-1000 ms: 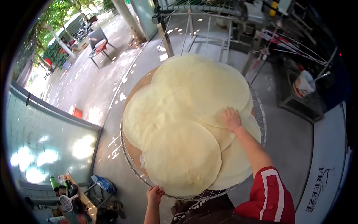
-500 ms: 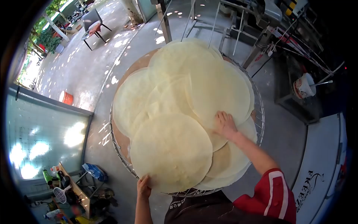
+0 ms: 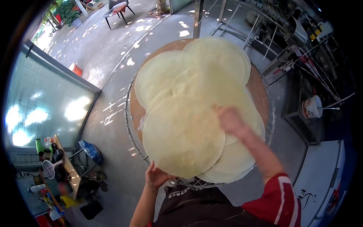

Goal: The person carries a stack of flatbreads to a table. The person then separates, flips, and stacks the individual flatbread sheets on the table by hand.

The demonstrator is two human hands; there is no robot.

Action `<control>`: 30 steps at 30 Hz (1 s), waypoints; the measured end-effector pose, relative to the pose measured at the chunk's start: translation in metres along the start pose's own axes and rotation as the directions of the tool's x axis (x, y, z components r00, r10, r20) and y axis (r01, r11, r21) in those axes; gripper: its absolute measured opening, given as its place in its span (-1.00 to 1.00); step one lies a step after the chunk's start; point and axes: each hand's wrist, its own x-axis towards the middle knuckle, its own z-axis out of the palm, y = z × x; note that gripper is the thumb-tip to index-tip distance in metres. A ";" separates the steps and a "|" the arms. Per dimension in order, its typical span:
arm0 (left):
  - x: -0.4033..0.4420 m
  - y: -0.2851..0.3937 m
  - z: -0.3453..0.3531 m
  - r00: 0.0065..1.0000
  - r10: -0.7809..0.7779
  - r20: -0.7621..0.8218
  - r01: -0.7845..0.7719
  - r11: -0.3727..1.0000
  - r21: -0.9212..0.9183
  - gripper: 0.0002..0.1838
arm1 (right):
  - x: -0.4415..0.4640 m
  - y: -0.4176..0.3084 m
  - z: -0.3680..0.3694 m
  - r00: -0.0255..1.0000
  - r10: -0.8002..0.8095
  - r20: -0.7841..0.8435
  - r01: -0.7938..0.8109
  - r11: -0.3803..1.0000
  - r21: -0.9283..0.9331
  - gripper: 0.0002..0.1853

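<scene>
Large, thin, pale yellow pancakes overlap on a round brown board [image 3: 261,89]. The front pancake [image 3: 183,136] lies flat, nearest my body. Over the right part of the pile, my right hand [image 3: 231,120] is smeared by motion, its fingers curled together at the edge of a thin pancake [image 3: 227,89] that is blurred too. My left hand [image 3: 159,176] is at the near left edge of the front pancake. Its thumb points up, apart from the fingers, which stretch right along the rim and are partly hidden beneath the edge.
A wire rim [image 3: 130,125] surrounds the board. Metal frames [image 3: 227,26] stand behind it. At right are a white bucket [image 3: 312,107] on a dark bench and a white freezer [image 3: 315,178]. A cluttered shelf [image 3: 68,166] and a glass panel [image 3: 49,102] are on the left.
The pancake under my right hand has shifted left, baring the board at the right. My left hand has slid right along the near edge, its thumb now raised. The camera view has turned.
</scene>
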 end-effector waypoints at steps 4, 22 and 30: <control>0.001 0.004 0.004 0.996 0.024 0.086 -0.024 1.000 0.007 -0.40 | -0.040 -0.164 0.061 0.991 -0.006 0.136 -0.007 0.995 0.101 -0.53; 0.050 -0.041 -0.035 0.918 0.091 -0.387 0.029 0.955 0.294 -0.65 | 0.053 -0.070 -0.199 0.926 -0.079 -0.368 -0.020 0.966 -0.257 -0.76; 0.050 -0.038 -0.049 0.731 0.265 -0.629 0.145 0.840 0.523 -0.91 | -0.083 -0.083 0.051 0.922 0.241 0.302 -0.210 0.969 -0.133 -0.01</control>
